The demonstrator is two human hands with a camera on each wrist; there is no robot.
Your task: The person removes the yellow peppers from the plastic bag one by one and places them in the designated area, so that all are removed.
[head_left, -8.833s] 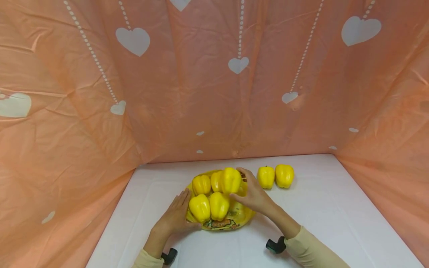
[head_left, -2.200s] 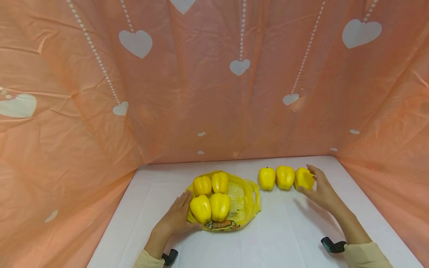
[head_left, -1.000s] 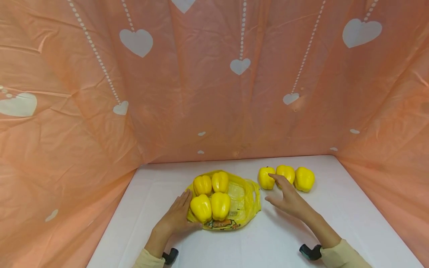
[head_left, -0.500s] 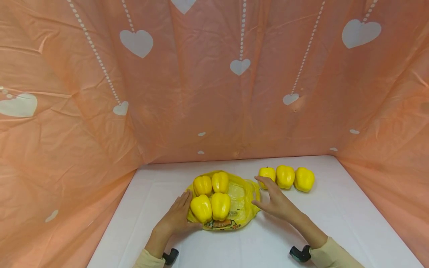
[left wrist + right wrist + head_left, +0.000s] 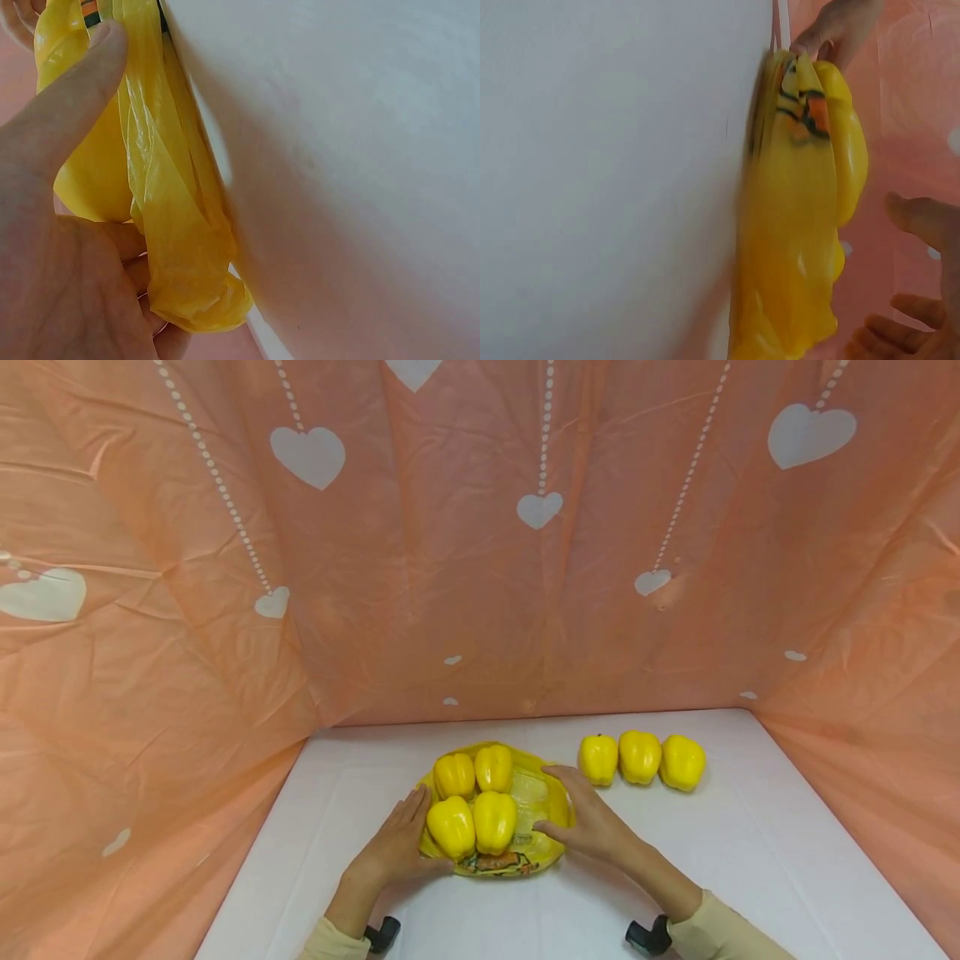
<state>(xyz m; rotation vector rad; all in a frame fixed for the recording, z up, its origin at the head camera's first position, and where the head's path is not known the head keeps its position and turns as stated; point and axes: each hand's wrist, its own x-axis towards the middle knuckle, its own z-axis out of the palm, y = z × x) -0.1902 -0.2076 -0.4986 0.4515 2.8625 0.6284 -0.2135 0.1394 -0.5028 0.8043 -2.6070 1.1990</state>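
Several yellow bell peppers (image 5: pixel 495 822) sit in two rows on the left part of a yellow plastic bag (image 5: pixel 530 802) lying on the table. My left hand (image 5: pixel 397 839) rests against the bag's left edge, fingers straight along it. In the left wrist view its thumb (image 5: pixel 90 82) touches the near side of the bag. At the bag's right end is my right hand (image 5: pixel 592 814), thumb and fingers spread, holding no pepper. The right wrist view shows that hand's thumb (image 5: pixel 922 216) apart from the bag. Part of the bag's right end is hidden behind the right hand.
Three more yellow peppers (image 5: pixel 639 757) stand in a row on the white tabletop (image 5: pixel 750 860), behind and right of the bag. A peach curtain with white hearts (image 5: pixel 480 568) encloses the back and sides. Black devices (image 5: pixel 648 935) are strapped at both wrists.
A pepper that my right hand gripped over the bag now stands rightmost in the back row. The right hand has returned leftward from there to the bag's right end. My left hand stays put.
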